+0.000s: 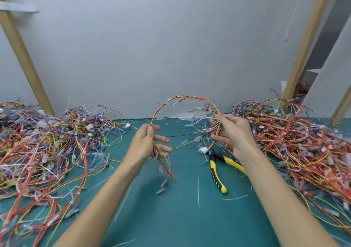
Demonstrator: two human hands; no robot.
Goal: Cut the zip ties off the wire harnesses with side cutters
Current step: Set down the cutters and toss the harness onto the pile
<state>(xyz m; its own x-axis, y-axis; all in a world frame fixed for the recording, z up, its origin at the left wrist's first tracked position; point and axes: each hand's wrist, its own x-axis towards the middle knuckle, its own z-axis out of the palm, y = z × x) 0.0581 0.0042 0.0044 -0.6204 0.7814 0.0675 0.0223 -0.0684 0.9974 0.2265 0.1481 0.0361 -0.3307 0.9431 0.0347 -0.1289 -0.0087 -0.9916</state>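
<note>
A wire harness [182,98] of red, yellow and orange wires arches between my hands above the green mat. White zip ties show on its top arc. My left hand [147,144] pinches its left end between thumb and forefinger, with the other fingers spread. My right hand [232,131] grips the bundle at the right end, fingers curled around the wires. The side cutters [218,172], with yellow and black handles, lie on the mat below my right hand, untouched and partly hidden by my right forearm.
A big heap of wire harnesses [43,148] covers the left of the green mat [171,218]; another heap [296,142] fills the right. Cut white zip tie pieces [198,191] lie scattered on the mat. A grey wall [171,47] and slanted wooden posts [24,57] stand behind.
</note>
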